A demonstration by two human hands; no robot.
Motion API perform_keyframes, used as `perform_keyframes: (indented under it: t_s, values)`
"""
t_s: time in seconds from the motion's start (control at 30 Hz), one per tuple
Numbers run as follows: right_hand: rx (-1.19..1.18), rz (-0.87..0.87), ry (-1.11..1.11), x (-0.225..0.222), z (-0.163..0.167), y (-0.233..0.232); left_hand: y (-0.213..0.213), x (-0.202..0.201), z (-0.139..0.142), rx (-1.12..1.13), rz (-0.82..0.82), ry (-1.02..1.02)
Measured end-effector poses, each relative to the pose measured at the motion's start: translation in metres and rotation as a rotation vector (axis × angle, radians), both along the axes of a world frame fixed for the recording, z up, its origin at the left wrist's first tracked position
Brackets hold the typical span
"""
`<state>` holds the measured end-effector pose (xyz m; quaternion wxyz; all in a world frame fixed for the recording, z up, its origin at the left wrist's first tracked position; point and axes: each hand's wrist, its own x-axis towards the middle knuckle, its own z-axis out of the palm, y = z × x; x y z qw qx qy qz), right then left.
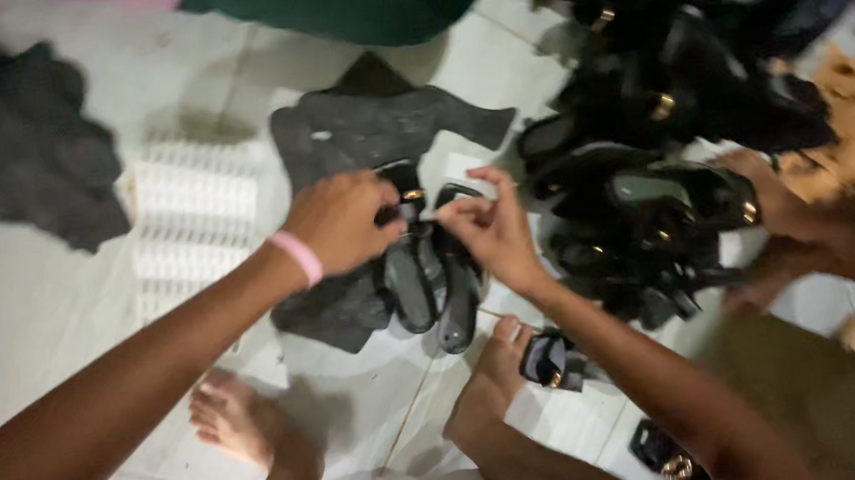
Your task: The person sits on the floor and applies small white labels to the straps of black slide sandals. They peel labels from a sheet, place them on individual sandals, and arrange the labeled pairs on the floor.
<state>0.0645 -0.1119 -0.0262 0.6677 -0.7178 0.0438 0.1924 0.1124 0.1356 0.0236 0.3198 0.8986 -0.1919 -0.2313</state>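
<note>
Black sandals [430, 280], a pair held soles together over the tile floor [41, 307]; my left hand [338, 221] is closed round the strap end, right hand [492, 227] pinches the other strap w/ thumb and fingers, prob. to keep the two aligned; grey cloth [359, 124] lies beneath; sandal pile [662, 153] sits just right; another person's hand [775, 196] touches it.
</note>
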Motion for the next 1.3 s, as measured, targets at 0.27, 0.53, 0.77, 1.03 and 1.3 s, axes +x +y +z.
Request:
perform_keyframes:
  t_s: [0.27,0.53,0.77,1.03,1.3]
  values:
    - [-0.201,0.066,-0.057,0.075,-0.022,0.057,0.040,0.018,-0.086,-0.251,0.409,0.173]
    - [-0.262,0.137,-0.012,0.087,-0.017,0.080,0.022,0.025,-0.090,-0.445,0.496,0.216]
    - [-0.268,0.117,0.006,0.086,-0.024,0.077,0.020,0.030,-0.090,-0.501,0.512,0.338]
    - [-0.259,0.091,0.021,0.086,-0.030,0.078,0.017,0.033,-0.099,-0.470,0.521,0.309]
    - [-0.303,0.064,-0.005,0.083,-0.032,0.080,0.014,0.033,-0.102,-0.447,0.525,0.303]
